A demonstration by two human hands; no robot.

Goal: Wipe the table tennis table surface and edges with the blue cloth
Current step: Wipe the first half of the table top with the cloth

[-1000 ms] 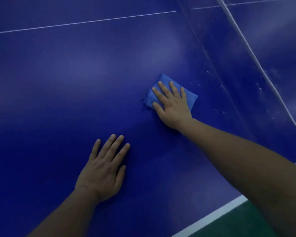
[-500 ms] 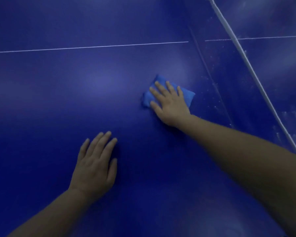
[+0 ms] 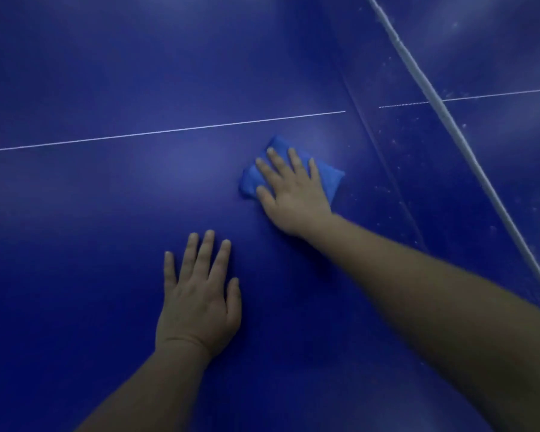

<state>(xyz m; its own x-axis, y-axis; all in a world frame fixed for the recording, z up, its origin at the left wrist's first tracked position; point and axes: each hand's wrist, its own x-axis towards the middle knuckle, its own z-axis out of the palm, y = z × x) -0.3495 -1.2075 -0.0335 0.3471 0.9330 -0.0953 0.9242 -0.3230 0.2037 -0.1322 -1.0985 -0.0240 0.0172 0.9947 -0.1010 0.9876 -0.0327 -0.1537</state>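
Observation:
The dark blue table tennis table (image 3: 106,232) fills the view. A folded blue cloth (image 3: 331,177) lies on it right of centre, just below the thin white centre line (image 3: 169,131). My right hand (image 3: 290,191) presses flat on the cloth with straight, spread fingers and covers most of it. My left hand (image 3: 200,294) rests flat on the bare surface nearer to me, fingers straight, holding nothing.
The net (image 3: 449,126) runs diagonally across the upper right, with its white top band. White specks dot the surface beside the net and on the far half (image 3: 496,151).
The view has shifted so the centre line sits lower and the table's near edge is out of frame. My right hand and cloth stay close to the net. My left hand has shifted on the surface.

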